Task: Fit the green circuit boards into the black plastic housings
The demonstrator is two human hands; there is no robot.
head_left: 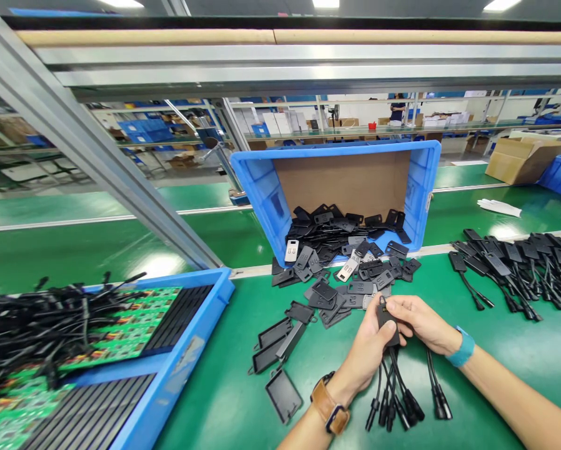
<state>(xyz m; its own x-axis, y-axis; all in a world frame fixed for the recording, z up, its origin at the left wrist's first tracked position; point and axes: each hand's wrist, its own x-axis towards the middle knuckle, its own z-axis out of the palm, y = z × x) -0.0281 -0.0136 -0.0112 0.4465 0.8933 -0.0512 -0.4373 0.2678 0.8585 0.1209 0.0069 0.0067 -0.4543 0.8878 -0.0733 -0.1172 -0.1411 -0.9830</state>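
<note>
Head view: blue crate [265, 194], tipped on its side, spilling black casings [337, 250] onto green bench [224, 400]. Blue tray [177, 369], at left, is loaded with circuit boards [121, 331], apparently cabled. One cabled casing [387, 320] is clamped between left hand [372, 347] and right hand [421, 322], just before the spill. Bare bench is noted between tray and hands.

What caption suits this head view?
Left hand and right hand grip a black cabled module before a blue bin spilling black covers.

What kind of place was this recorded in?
Probably a factory electronics assembly line: a green workbench, a tipped blue bin spilling black plastic housings, green circuit boards, and left hand and right hand holding a black cabled part.
</note>
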